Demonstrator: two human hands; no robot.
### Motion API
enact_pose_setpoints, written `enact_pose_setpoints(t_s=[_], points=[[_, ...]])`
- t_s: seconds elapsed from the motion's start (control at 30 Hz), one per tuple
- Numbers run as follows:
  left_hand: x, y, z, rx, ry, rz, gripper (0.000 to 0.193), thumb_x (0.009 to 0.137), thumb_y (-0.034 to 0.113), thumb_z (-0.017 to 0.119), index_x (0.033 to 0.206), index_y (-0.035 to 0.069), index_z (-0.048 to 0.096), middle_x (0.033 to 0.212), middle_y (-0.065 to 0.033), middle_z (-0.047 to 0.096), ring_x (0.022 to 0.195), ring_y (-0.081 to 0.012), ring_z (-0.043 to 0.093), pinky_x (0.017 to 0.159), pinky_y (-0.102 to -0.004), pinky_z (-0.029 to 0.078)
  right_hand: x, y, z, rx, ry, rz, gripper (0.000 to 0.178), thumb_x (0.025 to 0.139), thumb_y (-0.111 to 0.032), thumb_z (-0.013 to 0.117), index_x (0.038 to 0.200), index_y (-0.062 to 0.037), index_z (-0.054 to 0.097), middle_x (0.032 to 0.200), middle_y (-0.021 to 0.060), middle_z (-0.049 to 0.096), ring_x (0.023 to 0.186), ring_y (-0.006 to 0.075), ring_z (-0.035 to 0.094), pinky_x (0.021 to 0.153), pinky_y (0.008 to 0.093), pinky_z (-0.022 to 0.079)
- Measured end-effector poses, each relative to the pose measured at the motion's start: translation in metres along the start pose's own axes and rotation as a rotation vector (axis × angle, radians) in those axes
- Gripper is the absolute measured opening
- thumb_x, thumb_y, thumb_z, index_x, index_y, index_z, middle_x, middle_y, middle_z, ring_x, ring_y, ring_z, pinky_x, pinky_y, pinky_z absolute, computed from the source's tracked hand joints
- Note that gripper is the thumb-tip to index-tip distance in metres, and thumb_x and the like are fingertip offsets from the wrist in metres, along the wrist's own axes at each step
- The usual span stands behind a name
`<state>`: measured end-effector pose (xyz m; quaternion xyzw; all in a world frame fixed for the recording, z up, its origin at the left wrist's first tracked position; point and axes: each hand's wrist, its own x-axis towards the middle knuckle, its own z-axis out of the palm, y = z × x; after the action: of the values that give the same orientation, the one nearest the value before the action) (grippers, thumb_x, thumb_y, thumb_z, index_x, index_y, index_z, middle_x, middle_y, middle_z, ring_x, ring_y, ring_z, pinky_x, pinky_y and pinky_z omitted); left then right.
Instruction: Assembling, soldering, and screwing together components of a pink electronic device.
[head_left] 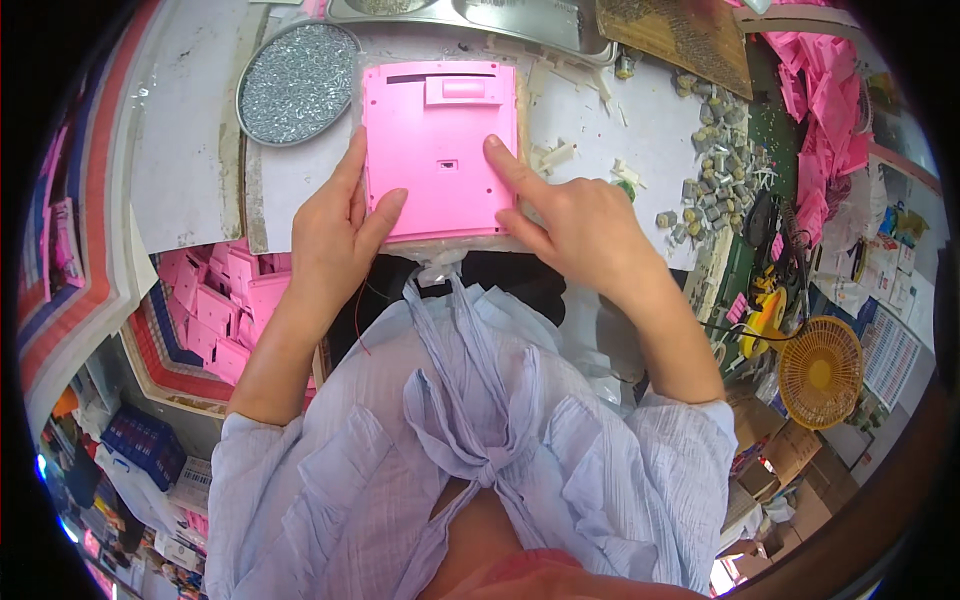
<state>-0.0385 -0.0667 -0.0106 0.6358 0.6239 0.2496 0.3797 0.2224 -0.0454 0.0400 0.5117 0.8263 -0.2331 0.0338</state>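
A flat pink plastic panel (pixel 425 200) lies in front of me near the front edge of the table. It has a slot along its far end, a raised rectangular part near that end and a small square opening in the middle. My left hand (pixel 335 225) grips its left side, with the thumb on the lower left corner and the fingers along the edge. On the right side rests my right hand (pixel 580 220). Its index finger presses on the panel's face and its thumb is at the lower right edge. A thin red wire hangs below my left hand.
A round metal tray (pixel 298 85) of small screws stands at the left, and metal trays (pixel 520 22) stand behind. Small grey motors (pixel 715 170) lie scattered on the right. Pink parts fill a bin (pixel 140 330) at the lower left. A yellow basket (pixel 820 372) sits at the right.
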Motion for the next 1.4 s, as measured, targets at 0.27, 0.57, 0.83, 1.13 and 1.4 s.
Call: enact_pose_setpoints(t_s=[0.27, 0.57, 0.83, 1.13, 1.4], points=[[0.001, 0.008, -0.024, -0.016, -0.137, 0.178, 0.065, 0.087, 0.017, 0.074, 0.147, 0.007, 0.051, 0.077, -0.0078, 0.047, 0.068, -0.0209, 0.049, 0.066, -0.0330, 0.045, 0.010, 0.007, -0.007, 0.013, 0.009, -0.148, 0.070, 0.085, -0.030, 0.076, 0.148, -0.0160, 0.049, 0.066, 0.0112, 0.066, 0.063, 0.0332, 0.066, 0.059, 0.0433, 0.051], [0.017, -0.012, -0.040, 0.047, -0.268, 0.368, 0.062, 0.086, 0.012, 0.075, 0.145, 0.011, 0.056, 0.082, -0.0067, 0.047, 0.073, -0.0201, 0.046, 0.069, -0.0306, 0.041, 0.020, -0.004, -0.017, -0.104, -0.067, -0.161, 0.068, 0.082, -0.026, 0.079, 0.141, -0.0054, 0.053, 0.069, 0.0125, 0.067, 0.066, 0.0328, 0.067, 0.061, 0.0436, 0.051], [0.017, -0.006, -0.040, 0.158, -0.239, 0.490, 0.082, 0.075, 0.020, 0.083, 0.149, 0.011, 0.050, 0.092, -0.0113, 0.055, 0.082, -0.0294, 0.056, 0.075, -0.0370, 0.048, 0.023, -0.014, -0.023, -0.146, -0.048, -0.244, 0.057, 0.082, -0.015, 0.072, 0.130, 0.0083, 0.051, 0.072, 0.0170, 0.068, 0.069, 0.0350, 0.069, 0.061, 0.0454, 0.054], [0.029, -0.016, -0.053, 0.112, -0.375, 0.541, 0.068, 0.080, 0.025, 0.080, 0.142, 0.011, 0.056, 0.095, -0.0117, 0.058, 0.088, -0.0316, 0.059, 0.077, -0.0377, 0.050, 0.025, -0.019, -0.020, -0.112, -0.168, -0.221, 0.066, 0.081, -0.013, 0.072, 0.141, 0.0007, 0.049, 0.080, 0.0155, 0.067, 0.075, 0.0353, 0.068, 0.067, 0.0459, 0.052], [0.094, -0.046, -0.089, 0.554, 0.197, 0.316, 0.023, 0.076, 0.024, 0.077, 0.089, 0.006, 0.071, 0.101, -0.0163, 0.064, 0.100, -0.0339, 0.060, 0.082, -0.0466, 0.047, 0.035, -0.041, -0.036, -0.377, -0.169, -0.258, 0.043, 0.082, -0.009, 0.065, 0.122, 0.0054, 0.060, 0.072, 0.0151, 0.068, 0.067, 0.0326, 0.069, 0.058, 0.0441, 0.054]])
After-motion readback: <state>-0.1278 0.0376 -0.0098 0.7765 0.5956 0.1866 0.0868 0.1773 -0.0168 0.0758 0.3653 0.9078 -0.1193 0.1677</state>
